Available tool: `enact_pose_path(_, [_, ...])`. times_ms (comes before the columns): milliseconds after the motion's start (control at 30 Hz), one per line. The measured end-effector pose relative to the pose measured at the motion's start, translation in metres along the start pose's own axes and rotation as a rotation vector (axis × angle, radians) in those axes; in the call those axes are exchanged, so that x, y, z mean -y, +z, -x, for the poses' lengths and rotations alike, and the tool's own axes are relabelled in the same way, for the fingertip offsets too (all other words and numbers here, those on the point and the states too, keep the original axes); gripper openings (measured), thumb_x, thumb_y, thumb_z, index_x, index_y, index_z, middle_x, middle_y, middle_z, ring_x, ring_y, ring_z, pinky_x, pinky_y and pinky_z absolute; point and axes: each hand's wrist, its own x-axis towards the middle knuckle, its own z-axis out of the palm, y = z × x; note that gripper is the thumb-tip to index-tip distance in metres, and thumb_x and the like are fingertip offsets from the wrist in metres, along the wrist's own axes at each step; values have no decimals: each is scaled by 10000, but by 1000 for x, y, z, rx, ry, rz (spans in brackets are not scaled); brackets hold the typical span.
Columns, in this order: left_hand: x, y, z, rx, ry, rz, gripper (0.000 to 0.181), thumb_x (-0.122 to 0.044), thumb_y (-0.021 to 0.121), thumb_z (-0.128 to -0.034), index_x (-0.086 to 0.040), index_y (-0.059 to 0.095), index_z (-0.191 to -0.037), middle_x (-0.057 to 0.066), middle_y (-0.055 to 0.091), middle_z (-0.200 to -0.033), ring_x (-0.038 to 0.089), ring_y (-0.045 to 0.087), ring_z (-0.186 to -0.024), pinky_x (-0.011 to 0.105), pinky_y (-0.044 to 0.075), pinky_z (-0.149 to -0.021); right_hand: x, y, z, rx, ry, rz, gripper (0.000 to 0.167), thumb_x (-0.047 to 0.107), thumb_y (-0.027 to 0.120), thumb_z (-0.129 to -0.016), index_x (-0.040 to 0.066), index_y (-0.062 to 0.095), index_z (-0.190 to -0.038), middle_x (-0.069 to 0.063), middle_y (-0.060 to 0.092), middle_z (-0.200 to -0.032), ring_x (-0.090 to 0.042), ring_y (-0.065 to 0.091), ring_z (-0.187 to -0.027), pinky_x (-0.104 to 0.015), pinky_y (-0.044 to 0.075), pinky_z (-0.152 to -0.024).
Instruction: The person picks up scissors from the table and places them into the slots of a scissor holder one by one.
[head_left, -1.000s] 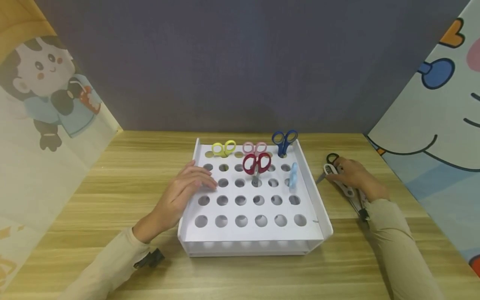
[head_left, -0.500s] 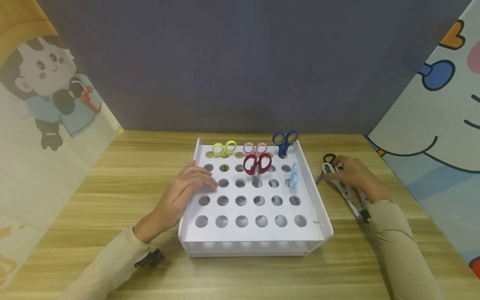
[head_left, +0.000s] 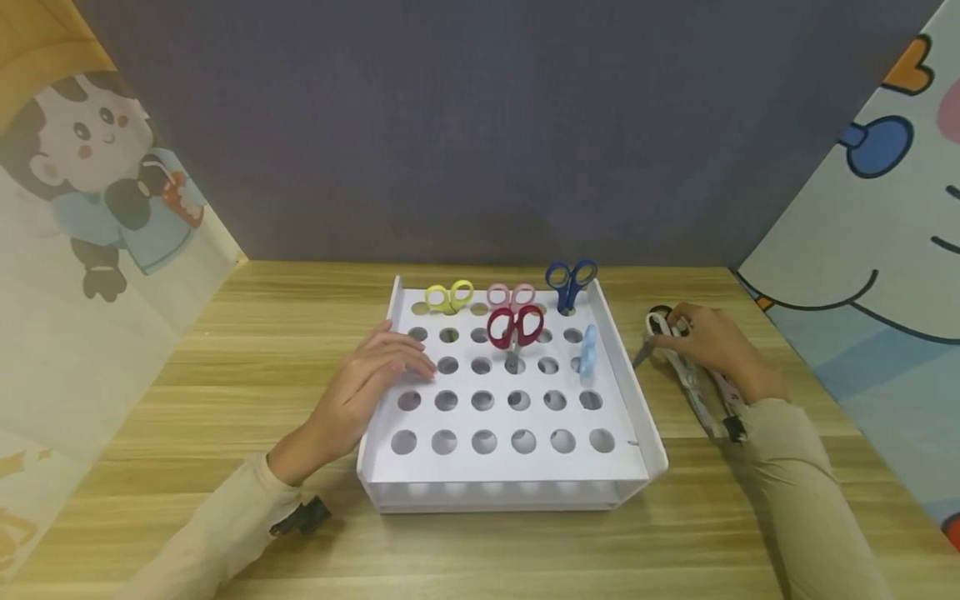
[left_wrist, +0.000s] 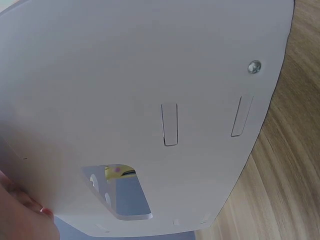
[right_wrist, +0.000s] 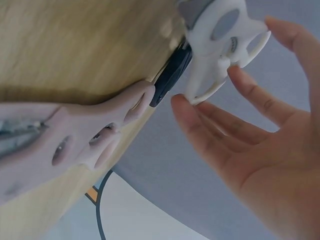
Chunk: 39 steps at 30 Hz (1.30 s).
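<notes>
My right hand (head_left: 712,337) pinches the handles of a pair of white scissors (right_wrist: 215,45) on the right of the table. In the right wrist view its thumb and fingertips touch the handle loops. Black-handled scissors (right_wrist: 172,72) lie behind, and pale pink scissors (right_wrist: 75,137) lie beside them. A white rack (head_left: 502,463) with rows of round holes stands in the middle. My left hand (head_left: 360,392) rests over its left side wall, fingers extended onto the top. Red scissors (head_left: 514,327) stand in a middle hole.
At the back of the rack stand yellow scissors (head_left: 449,297), pink scissors (head_left: 511,297) and dark blue scissors (head_left: 570,286). A light blue handle (head_left: 588,352) rises near the right wall. A grey panel (head_left: 480,133) closes the back of the table (head_left: 262,367).
My right hand has shifted slightly away from me, and the white handles have moved with it, now covering much of the black loop. My left hand stays in place.
</notes>
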Motion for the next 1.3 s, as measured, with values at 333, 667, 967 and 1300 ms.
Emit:
enact_pose_path(333, [-1, 1, -1, -1, 2, 4, 337, 33, 412, -978, -67, 734, -975, 59, 733, -1042, 275, 585, -1168, 458, 135, -1237, 4, -5, 2, -50, -16, -30, 582, 505, 689, -900, 3, 580, -1174, -259, 630, -1034, -302, 536, -757, -440, 455, -657])
enact_pose_path(667, [0, 1, 0, 2, 3, 4, 337, 33, 412, -979, -71, 733, -980, 51, 734, -1038, 270, 587, -1162, 461, 131, -1237, 15, -13, 5, -55, -35, -64, 647, 481, 680, -915, -17, 548, -1307, -318, 575, -1272, -488, 557, -1095, -615, 482, -830])
enact_pose_path(967, [-1, 0, 0, 0, 5, 5, 336, 34, 414, -978, -73, 733, -980, 50, 733, -1041, 268, 585, -1167, 462, 130, -1237, 29, -23, 8, -94, -83, -44, 703, 468, 687, -911, -35, 535, -1377, -321, 557, -1324, -513, 557, -1116, -652, 476, -850])
enact_pose_path(1300, [-1, 0, 0, -1, -1, 6, 331, 32, 417, -981, -70, 731, -990, 43, 735, -1042, 277, 578, -1186, 454, 128, -1239, 46, -35, 15, -183, -95, -6, 688, 482, 703, -886, -11, 569, -1347, -347, 603, -1226, -473, 663, -945, -600, 542, -740])
